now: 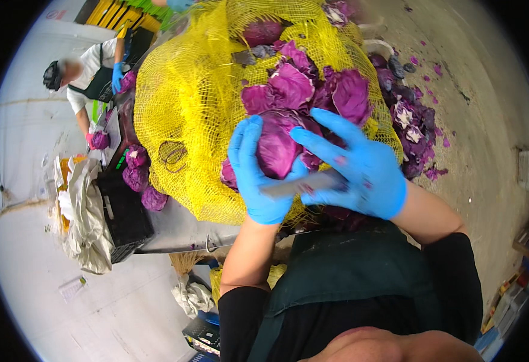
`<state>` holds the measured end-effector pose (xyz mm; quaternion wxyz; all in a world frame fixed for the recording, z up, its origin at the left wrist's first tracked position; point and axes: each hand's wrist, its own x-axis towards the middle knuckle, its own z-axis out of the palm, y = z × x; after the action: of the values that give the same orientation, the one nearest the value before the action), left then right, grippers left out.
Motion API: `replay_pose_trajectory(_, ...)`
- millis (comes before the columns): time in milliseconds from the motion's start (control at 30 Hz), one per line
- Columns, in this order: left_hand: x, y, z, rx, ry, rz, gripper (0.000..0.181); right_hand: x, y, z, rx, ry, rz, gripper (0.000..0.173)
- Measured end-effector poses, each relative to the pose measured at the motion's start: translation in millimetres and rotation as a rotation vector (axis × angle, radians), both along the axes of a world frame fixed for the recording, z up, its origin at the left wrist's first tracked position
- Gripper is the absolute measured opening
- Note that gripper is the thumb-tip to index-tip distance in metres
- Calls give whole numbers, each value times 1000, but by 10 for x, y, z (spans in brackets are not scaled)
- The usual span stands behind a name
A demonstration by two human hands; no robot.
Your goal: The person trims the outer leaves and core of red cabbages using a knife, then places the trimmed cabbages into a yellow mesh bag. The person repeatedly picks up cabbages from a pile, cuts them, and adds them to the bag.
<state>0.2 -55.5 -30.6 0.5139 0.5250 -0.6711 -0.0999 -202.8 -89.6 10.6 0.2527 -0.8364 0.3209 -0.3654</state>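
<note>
A head of red cabbage (277,151) sits before me over a yellow mesh sack (201,135). My left hand (260,176), in a blue glove, grips the cabbage from its left side and below. In my blue-gloved right hand (364,169) is a knife (303,183), its handle mostly hidden by the palm and its blurred blade pointing left across the left palm. The thumb side and spread fingers of the right hand lie against the cabbage's right side. Just beyond the cabbage, loose purple outer leaves (291,83) rest on the mesh.
Several cabbage heads (136,178) stand left of the sack on the metal table (174,233). A black crate (121,208) adjoins them. A co-worker (94,72) handles cabbages at the far left. Cabbage trimmings (416,135) lie on the floor at right. A broom (185,262) is below the table edge.
</note>
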Motion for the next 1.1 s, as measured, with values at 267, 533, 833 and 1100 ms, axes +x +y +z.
replay_pose_trajectory(267, 150, -63, 100, 206, 35, -92, 89, -98, -393, -618, 378, -372, -294, 28)
replay_pose_trajectory(533, 130, 84, 101, 127, -86, -222, 98, -369, -673, -626, 285, -299, -498, 35)
replay_pose_trajectory(833, 66, 138, 22, 280, 136, -225, 95, 21, -151, -281, 189, -162, -9, 41)
replay_pose_trajectory(1100, -79, 154, 173, 520, 1061, -245, 90, -189, -81, -355, 675, -463, -67, 35)
